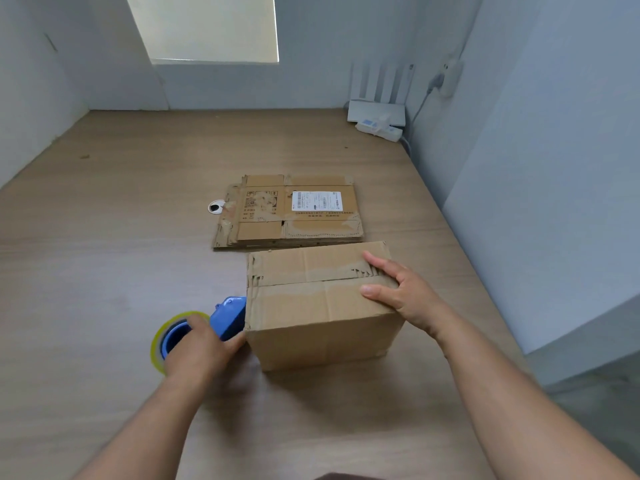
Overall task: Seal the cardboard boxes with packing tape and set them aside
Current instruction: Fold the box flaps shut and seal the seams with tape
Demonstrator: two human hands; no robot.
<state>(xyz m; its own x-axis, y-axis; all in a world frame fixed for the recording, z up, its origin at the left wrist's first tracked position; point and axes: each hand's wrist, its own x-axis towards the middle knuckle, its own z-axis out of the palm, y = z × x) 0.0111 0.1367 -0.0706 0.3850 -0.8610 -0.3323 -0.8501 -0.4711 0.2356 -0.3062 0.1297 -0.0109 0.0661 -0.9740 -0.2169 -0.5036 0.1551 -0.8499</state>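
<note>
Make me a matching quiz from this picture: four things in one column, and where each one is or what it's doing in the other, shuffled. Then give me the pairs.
Column one:
1. left hand
2. right hand
3. flattened cardboard
4. power strip

Column two:
A. lies flat on the floor beyond the box
B. grips the blue tape dispenser
C. sits in the far right corner by the wall
D. rests flat on the box top

Pairs: 1-B; 2-D; 3-A; 4-C

Matt cardboard box (322, 306) — wood-grain table (104, 237)
</note>
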